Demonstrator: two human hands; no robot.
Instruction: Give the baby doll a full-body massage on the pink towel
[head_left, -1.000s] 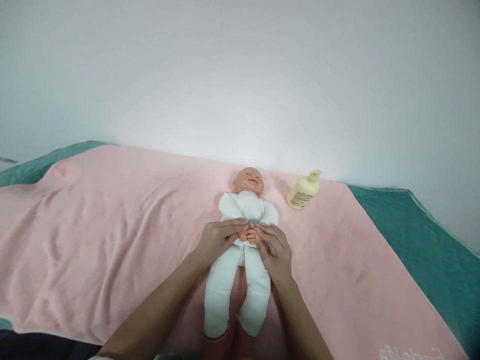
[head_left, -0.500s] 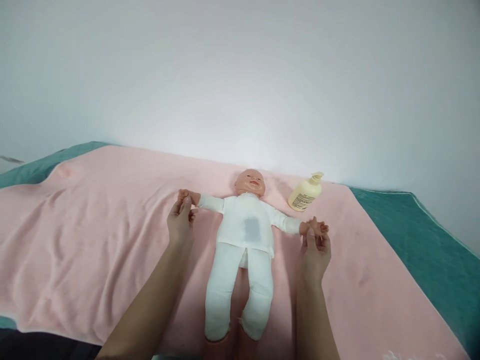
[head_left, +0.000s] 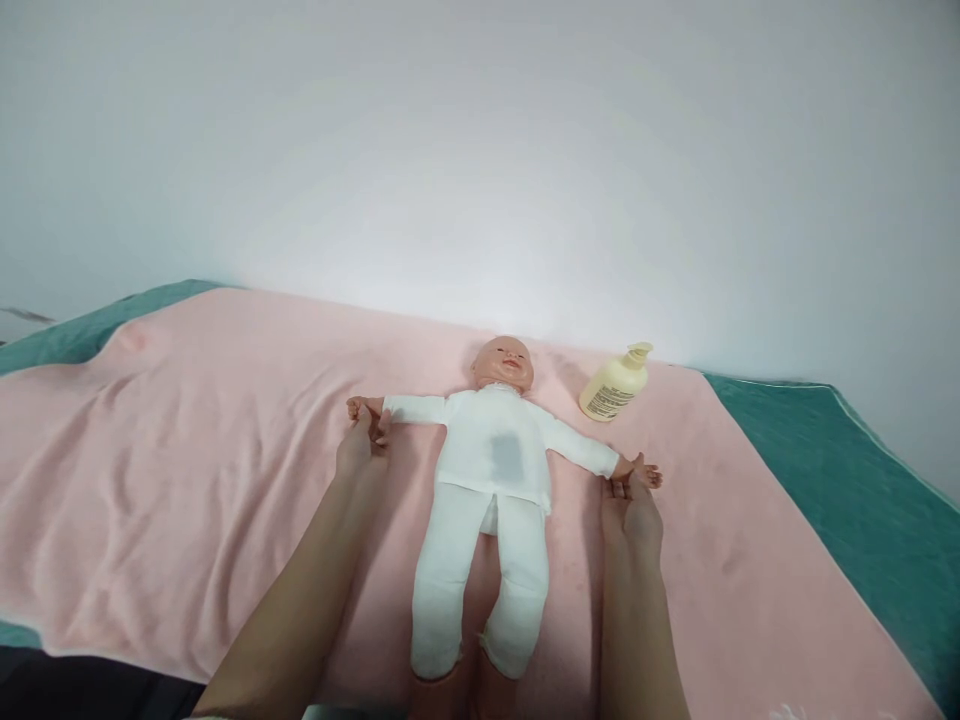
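A baby doll (head_left: 491, 450) with a white cloth body and a grey patch on its chest lies face up, arms stretched out to the sides. My left hand (head_left: 363, 445) holds the doll's hand on the left side between thumb and fingers. On the right, my right hand (head_left: 631, 502) grips the doll's other wrist, its fingers partly under it. Beyond that arm stands a pale yellow pump bottle (head_left: 613, 388) with printed text, right of the doll's head.
A pink blanket (head_left: 247, 440), wrinkled on the left, lies under the doll. Green cloth (head_left: 840, 470) shows past its edges at both sides. A plain pale wall (head_left: 480, 160) rises behind. Something dark (head_left: 90, 690) shows at the lower left.
Both of the doll's arms are lower now, and my hands have moved slightly down with them. My right hand has turned and sits nearer the doll's wrist.
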